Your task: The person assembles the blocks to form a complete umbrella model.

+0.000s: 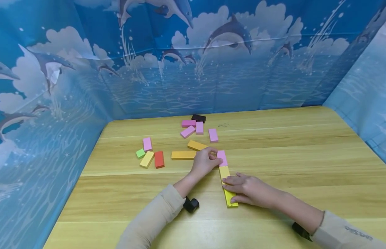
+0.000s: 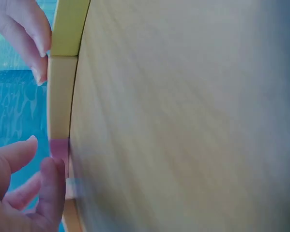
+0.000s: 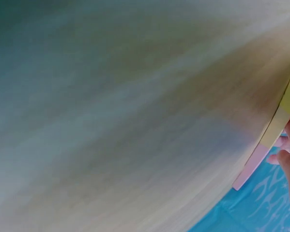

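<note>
A row of blocks lies end to end on the table: a pink block at the far end, a pale yellow block in the middle, a bright yellow block nearest me. My left hand is at the pink block's left side; in the left wrist view one fingertip overlaps that block, while the thumb tip stands apart above it. Extended fingers of my right hand rest across the two yellow blocks, thumb low on the bright one. The right wrist view shows the row in line.
Two orange blocks lie left of my left hand, partly covered. Farther left are red, yellow, green and pink blocks. Several pink blocks and a black block lie at the back, before a dolphin-printed curtain.
</note>
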{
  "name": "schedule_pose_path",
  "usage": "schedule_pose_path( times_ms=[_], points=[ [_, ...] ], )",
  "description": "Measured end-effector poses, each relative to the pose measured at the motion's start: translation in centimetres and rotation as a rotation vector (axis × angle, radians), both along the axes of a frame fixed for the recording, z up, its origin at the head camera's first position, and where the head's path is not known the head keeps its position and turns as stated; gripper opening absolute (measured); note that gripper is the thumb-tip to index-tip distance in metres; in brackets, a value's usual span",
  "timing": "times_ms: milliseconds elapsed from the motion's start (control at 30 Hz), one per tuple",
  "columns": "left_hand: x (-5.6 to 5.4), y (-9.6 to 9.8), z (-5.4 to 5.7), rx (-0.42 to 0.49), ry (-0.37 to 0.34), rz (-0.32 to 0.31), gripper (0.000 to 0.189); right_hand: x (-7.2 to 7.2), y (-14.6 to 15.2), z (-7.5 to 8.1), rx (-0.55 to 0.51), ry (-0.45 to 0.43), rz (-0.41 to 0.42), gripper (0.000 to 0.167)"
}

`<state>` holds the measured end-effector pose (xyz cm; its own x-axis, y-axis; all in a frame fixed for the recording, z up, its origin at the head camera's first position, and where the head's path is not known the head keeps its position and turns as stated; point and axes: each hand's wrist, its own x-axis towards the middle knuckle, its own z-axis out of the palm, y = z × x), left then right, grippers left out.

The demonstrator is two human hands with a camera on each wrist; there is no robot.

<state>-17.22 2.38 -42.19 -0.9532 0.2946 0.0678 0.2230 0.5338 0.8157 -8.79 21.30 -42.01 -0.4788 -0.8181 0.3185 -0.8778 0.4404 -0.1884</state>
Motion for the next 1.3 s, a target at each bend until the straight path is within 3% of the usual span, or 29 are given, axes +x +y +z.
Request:
schedule_pose_path(
  times_ms=[100,267,400,500,633,767,867,1067,1300],
  points=[
    [0.3,-0.5,0.4,-0.018,0.063,-0.055,0.025,-0.2,0.0,0.2,-0.041,0.011,0.016,0.043],
    [1.1,-1.5,1.2,-0.131,0.206,-0.195,0.024,-0.8,0.4,0.9,-0.188,0.067,0.004,0.038],
    [2.3,-2.1,1.8,-0.315,0.302,-0.318,0.038,-1.4,1.3,1.7,-0.245,0.108,-0.052,0.036],
    [3.5,-2.2,1.9,-0.513,0.358,-0.417,0.055,-1.8,2.0,2.1,-0.246,0.128,-0.092,0.036],
    [5.3,-1.8,1.7,-0.72,0.353,-0.513,0.069,-2.3,2.8,2.4,-0.254,0.11,-0.147,0.038],
    [6.6,-1.2,1.4,-0.795,0.302,-0.543,0.072,-2.7,3.3,2.6,-0.246,0.074,-0.201,0.045],
    [7.0,-0.9,1.0,-0.815,0.27,-0.537,0.071,-3.0,3.6,2.7,-0.239,0.047,-0.227,0.046],
    [6.7,-0.4,0.3,-0.818,0.259,-0.511,0.069,-3.9,3.7,2.7,-0.234,-0.014,-0.27,0.043],
    [6.5,0.0,-0.1,-0.871,0.258,-0.51,0.067,-6.0,3.1,2.6,-0.237,-0.186,-0.357,0.04]
  ],
)
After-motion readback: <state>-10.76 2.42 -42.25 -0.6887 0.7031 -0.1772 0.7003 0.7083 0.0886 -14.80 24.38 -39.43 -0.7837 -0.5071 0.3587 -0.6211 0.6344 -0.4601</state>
